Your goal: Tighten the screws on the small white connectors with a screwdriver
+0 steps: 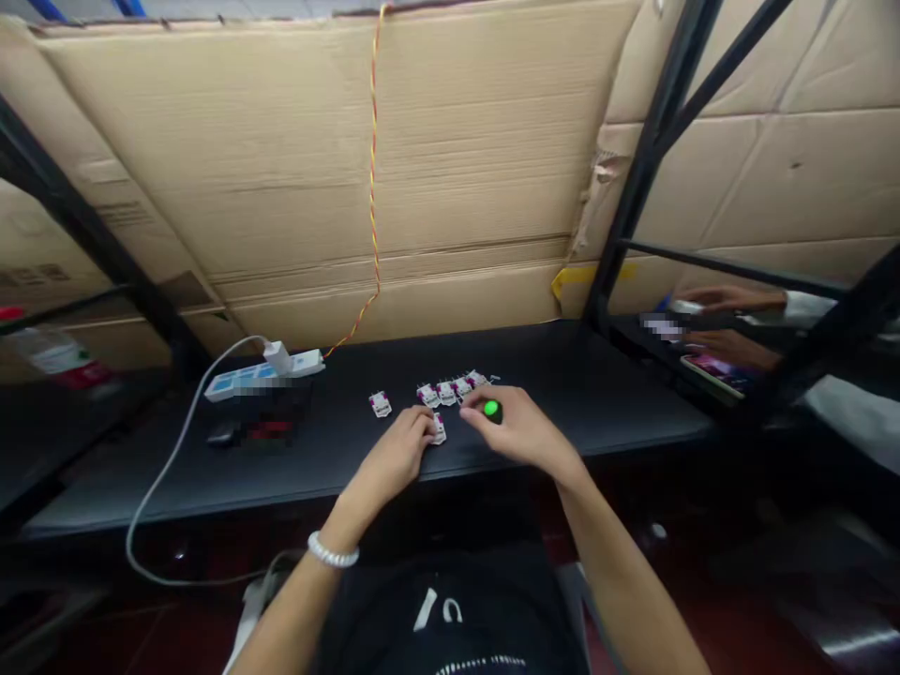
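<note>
Near the front edge of the black table, my left hand [409, 439] has its fingers closed on a small white-and-purple part [439, 429] that lies on the tabletop. To its right my right hand [512, 424] is wrapped round a screwdriver, whose black handle with a bright green end [493, 411] pokes out of the grip; its tip is too small to make out. Just beyond both hands runs a row of several similar white-and-purple parts [445, 392] with thin pins. One more such part [380, 404] lies apart, left of the row.
A power strip [243, 382] with a white plug [277, 357] and looping cable sits at the left, behind dark and red items [271, 430]. Cardboard [478, 169] walls the back. Beyond the right black frame [637, 178], another person's hands [731, 347] hover near a phone [717, 375].
</note>
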`<state>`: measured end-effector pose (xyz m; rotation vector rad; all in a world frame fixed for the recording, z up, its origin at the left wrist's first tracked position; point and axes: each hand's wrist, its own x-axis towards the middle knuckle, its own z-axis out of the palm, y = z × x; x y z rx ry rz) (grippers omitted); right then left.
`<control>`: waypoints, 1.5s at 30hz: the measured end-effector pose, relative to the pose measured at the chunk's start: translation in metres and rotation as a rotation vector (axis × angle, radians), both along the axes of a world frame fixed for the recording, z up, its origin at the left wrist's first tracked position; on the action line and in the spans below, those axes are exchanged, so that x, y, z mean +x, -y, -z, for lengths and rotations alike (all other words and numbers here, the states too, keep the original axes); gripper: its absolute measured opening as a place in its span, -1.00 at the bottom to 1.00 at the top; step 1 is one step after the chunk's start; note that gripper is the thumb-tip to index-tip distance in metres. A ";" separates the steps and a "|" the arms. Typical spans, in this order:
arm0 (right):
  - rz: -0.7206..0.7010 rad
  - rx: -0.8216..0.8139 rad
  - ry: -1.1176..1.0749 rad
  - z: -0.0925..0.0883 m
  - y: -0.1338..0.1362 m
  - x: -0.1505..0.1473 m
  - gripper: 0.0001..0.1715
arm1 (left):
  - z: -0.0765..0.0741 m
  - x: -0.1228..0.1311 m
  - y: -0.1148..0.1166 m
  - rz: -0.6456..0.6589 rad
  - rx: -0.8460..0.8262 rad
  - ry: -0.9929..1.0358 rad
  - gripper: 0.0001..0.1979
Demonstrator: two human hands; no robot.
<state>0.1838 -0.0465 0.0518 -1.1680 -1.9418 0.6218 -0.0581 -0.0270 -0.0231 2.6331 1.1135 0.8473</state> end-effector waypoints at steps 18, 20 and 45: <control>-0.132 -0.090 -0.337 -0.027 0.030 0.050 -0.62 | -0.007 0.011 0.012 -0.103 -0.061 0.179 -0.88; -0.156 -0.091 -0.351 -0.024 0.027 0.050 -0.56 | -0.006 0.012 0.011 -0.114 -0.088 0.223 -0.90; -0.226 -0.106 -0.396 -0.017 0.021 0.052 -0.44 | -0.003 0.014 0.013 -0.155 -0.052 0.210 -0.83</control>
